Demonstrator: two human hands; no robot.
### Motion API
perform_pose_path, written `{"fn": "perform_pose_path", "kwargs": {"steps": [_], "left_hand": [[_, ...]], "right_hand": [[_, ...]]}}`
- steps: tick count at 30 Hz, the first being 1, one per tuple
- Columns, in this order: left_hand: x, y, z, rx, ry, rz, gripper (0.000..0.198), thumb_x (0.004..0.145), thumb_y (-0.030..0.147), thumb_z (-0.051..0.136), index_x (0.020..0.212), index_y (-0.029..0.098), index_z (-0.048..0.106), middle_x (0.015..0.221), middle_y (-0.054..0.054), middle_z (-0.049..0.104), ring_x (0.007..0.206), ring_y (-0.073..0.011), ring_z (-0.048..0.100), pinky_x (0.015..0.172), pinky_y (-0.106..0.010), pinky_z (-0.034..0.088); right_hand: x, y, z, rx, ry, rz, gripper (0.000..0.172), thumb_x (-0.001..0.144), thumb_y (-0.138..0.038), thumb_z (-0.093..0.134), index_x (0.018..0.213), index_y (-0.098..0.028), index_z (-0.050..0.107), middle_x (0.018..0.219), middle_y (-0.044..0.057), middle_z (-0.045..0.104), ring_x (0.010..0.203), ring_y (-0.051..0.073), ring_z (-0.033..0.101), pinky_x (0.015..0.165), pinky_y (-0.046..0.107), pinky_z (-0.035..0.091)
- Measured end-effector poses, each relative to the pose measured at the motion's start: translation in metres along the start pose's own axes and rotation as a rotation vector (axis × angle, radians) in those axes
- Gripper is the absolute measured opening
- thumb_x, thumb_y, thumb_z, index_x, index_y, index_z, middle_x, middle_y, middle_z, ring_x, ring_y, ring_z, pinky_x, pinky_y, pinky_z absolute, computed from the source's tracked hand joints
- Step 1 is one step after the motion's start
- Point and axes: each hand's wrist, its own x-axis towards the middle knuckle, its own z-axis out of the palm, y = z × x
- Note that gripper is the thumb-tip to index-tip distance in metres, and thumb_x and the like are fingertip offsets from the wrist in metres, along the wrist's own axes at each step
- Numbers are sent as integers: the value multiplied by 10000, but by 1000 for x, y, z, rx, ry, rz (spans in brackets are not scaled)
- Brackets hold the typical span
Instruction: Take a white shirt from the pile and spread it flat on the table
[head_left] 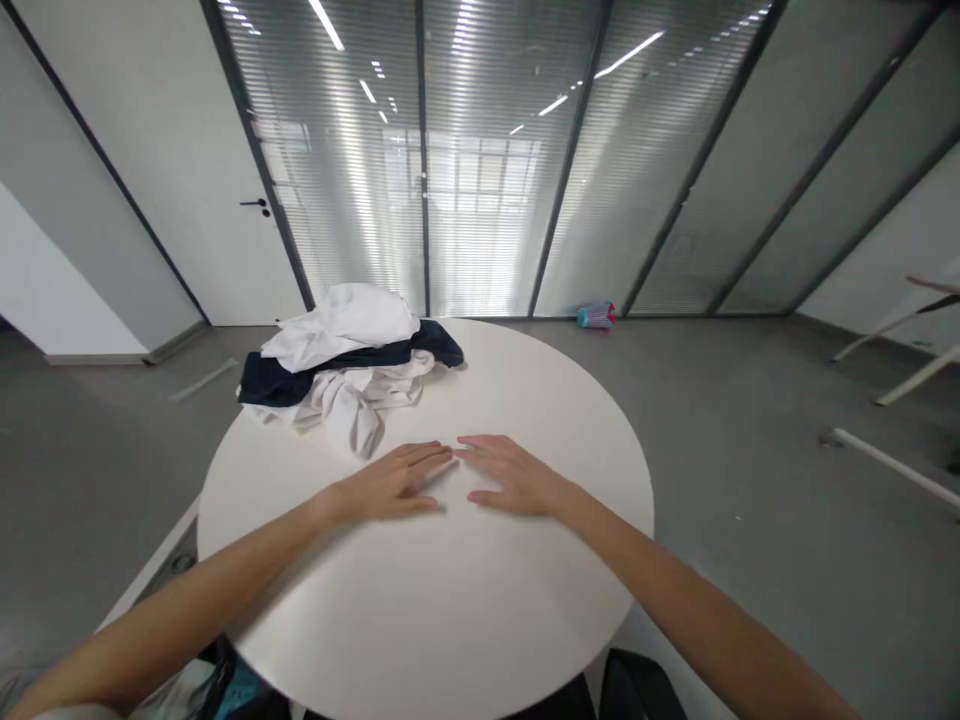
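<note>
With the round white counter (420, 620) as landmark, read from left to right. Left of and beyond the counter, a white door (172, 150). On the counter's far-left part, a loose heap of cloth (337, 340): top white cloth (371, 308) crumpled, navy cloth (281, 382) sandwiched in the middle, lower white cloth (358, 400) bunched underneath, with a fold trailing toward the counter's centre. Treat the heap's left side with care, apparently right at the counter's rim or a little past it; avoid any outward nudge.

Across the counter's left rim, the left forearm (251, 560); best angled as now, clear of the trailing fold. Near the counter's centre, the left hand (394, 483), open and holding nothing, palm down, thumb apart from the fingers, just beside that fold. Hold the wrist low and relaxed, without dragging cloth along.

Just right of the counter's centre, the right hand (521, 478), likewise open and holding nothing, palm down, thumb apart. Fingertips facing the left hand's, meeting or nearly so; hard to tell resting from hovering. For good control, match both hands in height and pressure, fingers loose.

Beyond the counter's far-right rim, a blue-and-red package (597, 316) on the floor; farther right of the counter, a pale furniture leg (892, 466).
</note>
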Motion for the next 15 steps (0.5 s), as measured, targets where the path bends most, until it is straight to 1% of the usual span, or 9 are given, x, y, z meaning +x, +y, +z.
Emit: {"fn": "perform_pose_path", "kwargs": {"steps": [2, 4, 6, 9, 11, 15], "left_hand": [[-2, -8, 5, 21, -27, 1, 756, 938, 571, 553, 1573, 249, 299, 1584, -146, 372, 1473, -328, 329, 1199, -523, 284], [-4, -10, 5, 44, -61, -1, 753, 926, 604, 550, 1567, 288, 314, 1610, -111, 328, 1498, -341, 266, 1221, -563, 192], [-7, -9, 3, 52, -99, -13, 772, 913, 641, 544, 1571, 316, 301, 1632, -88, 275, 1511, -351, 219, 1226, -586, 130], [-8, -6, 1, 48, -141, -16, 891, 875, 696, 558, 1600, 307, 215, 1650, -101, 196, 1520, -361, 172, 1228, -586, 105], [-9, -6, 2, 44, -141, -9, 953, 848, 716, 577, 1608, 304, 177, 1654, -106, 171, 1521, -368, 156, 1230, -587, 93], [-10, -6, 4, 32, -126, -17, 964, 839, 704, 599, 1608, 310, 173, 1656, -100, 163, 1520, -371, 158, 1234, -583, 85]], "right_hand": [[-2, 5, 5, -4, -111, 13, 790, 902, -619, 591, 1539, -196, 393, 1595, 159, 345, 1474, 303, 306, 1196, 506, 253], [-3, 5, 5, 3, -163, 29, 880, 872, -695, 574, 1561, -197, 349, 1621, 152, 288, 1502, 319, 234, 1218, 520, 185], [-4, 3, 4, 14, -188, 44, 920, 854, -738, 554, 1574, -217, 316, 1641, 128, 238, 1521, 319, 175, 1233, 519, 131], [-5, 1, 3, 29, -226, 65, 940, 854, -756, 531, 1587, -225, 275, 1658, 110, 161, 1537, 307, 109, 1248, 504, 81], [-6, 1, 3, 41, -245, 73, 941, 862, -751, 523, 1592, -221, 255, 1662, 109, 126, 1541, 302, 83, 1252, 499, 66], [-8, 3, 6, 58, -225, 63, 923, 870, -726, 540, 1594, -236, 245, 1665, 94, 113, 1543, 291, 76, 1258, 491, 57]]}}
